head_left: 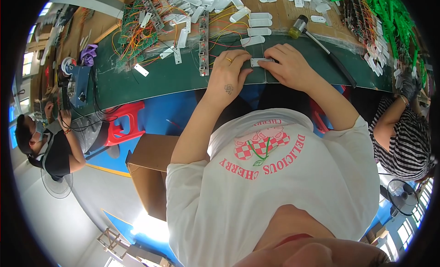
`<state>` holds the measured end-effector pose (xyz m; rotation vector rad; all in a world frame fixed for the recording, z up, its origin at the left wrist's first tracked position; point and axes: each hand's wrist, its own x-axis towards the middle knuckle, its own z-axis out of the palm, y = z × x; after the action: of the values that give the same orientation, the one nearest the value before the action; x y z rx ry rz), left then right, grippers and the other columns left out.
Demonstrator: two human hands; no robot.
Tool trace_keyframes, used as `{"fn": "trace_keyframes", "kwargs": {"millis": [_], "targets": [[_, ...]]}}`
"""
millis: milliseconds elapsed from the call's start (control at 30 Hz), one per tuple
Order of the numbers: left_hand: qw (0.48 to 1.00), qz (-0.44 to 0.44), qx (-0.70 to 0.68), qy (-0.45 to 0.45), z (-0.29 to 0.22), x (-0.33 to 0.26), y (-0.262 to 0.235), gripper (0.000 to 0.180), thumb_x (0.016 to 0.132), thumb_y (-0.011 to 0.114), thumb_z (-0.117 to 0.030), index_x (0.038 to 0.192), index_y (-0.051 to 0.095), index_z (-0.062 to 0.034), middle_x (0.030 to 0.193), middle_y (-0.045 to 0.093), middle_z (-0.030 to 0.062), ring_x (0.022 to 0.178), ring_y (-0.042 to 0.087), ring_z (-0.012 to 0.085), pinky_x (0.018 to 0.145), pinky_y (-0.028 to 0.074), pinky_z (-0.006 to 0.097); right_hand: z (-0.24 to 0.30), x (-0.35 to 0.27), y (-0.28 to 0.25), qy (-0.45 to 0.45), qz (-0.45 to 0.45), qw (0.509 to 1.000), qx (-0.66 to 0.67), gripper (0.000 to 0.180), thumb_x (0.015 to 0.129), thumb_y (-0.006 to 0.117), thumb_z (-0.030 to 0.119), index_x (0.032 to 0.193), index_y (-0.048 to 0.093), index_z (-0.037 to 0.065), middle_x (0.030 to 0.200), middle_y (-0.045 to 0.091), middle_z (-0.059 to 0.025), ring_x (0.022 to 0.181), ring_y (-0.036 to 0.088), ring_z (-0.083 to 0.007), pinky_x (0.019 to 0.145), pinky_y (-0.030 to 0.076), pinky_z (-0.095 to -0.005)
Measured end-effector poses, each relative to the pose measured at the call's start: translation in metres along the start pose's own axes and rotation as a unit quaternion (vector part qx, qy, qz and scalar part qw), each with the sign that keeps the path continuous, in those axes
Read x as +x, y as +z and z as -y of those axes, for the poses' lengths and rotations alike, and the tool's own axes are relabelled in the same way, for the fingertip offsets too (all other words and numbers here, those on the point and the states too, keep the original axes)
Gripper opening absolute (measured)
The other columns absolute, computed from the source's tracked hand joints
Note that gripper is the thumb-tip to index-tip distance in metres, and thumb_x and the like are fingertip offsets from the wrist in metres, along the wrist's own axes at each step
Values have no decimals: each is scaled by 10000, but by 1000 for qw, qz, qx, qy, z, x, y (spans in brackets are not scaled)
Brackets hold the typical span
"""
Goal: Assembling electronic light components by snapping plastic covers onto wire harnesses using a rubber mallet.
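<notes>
A small whitish rectangular piece (259, 62) lies flat on the green work surface (178, 79) between my hands. My right hand (291, 67) is closed on its right part, the thumb resting over it. My left hand (230, 73), with a ring and a tattoo, is beside its left end. The left thumb is spread from the bent fingers, whose tips come close to the piece; I cannot tell whether they touch it. Left of that hand lies a strip of small circuit boards (203, 44) with red and yellow wires. Beyond the hands, white plastic casings (256, 32) are lined up.
A mallet with a yellowish head (298, 27) and black handle lies to the right. Wired green boards (140, 30) are piled at the left, green parts (389, 17) at the far right. A blue box (80, 86) stands at the left edge. People work on both sides.
</notes>
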<state>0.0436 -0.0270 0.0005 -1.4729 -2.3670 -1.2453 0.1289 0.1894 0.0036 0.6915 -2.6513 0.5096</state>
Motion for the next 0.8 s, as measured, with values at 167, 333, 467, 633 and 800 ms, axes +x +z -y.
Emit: {"fn": "trace_keyframes", "kwargs": {"millis": [167, 333, 467, 633, 800], "targets": [[1000, 5, 3, 12, 4, -1, 5, 362, 755, 770, -35, 1097, 653, -16, 1125, 659, 111, 1070, 612, 324, 942, 472, 434, -1, 3, -2, -7, 24, 999, -29, 290, 775, 698, 61, 1062, 680, 96, 1040, 583, -70, 939, 575, -266, 792, 486, -385], [1000, 8, 4, 13, 4, 0, 6, 364, 751, 776, -44, 1094, 655, -16, 1121, 658, 107, 1074, 610, 320, 942, 472, 433, -4, -1, 3, -4, 12, 1000, -6, 292, 783, 693, 53, 1069, 681, 108, 1056, 586, -67, 948, 575, -270, 803, 492, -383], [1000, 17, -6, 3, 4, 2, 5, 352, 742, 788, -52, 1071, 668, -18, 1108, 646, 106, 1074, 602, 321, 941, 474, 431, -9, -2, 2, -1, 15, 999, 34, 299, 785, 694, 57, 1079, 683, 115, 1052, 592, -66, 949, 579, -273, 803, 497, -383], [999, 28, -8, -28, 4, 3, 4, 350, 739, 794, -55, 1067, 676, -24, 1112, 620, 110, 1082, 586, 328, 940, 475, 429, -8, -7, 4, 4, -1, 1000, 18, 290, 788, 707, 60, 1071, 684, 117, 1034, 595, -72, 936, 588, -273, 783, 493, -396], [999, 36, -14, -31, 4, 5, 3, 364, 733, 797, -56, 1075, 675, -24, 1116, 614, 117, 1086, 582, 337, 943, 473, 434, -7, -2, 4, 20, -24, 999, 42, 286, 759, 726, 55, 1034, 680, 118, 1021, 581, -72, 913, 583, -273, 755, 466, -390]]}}
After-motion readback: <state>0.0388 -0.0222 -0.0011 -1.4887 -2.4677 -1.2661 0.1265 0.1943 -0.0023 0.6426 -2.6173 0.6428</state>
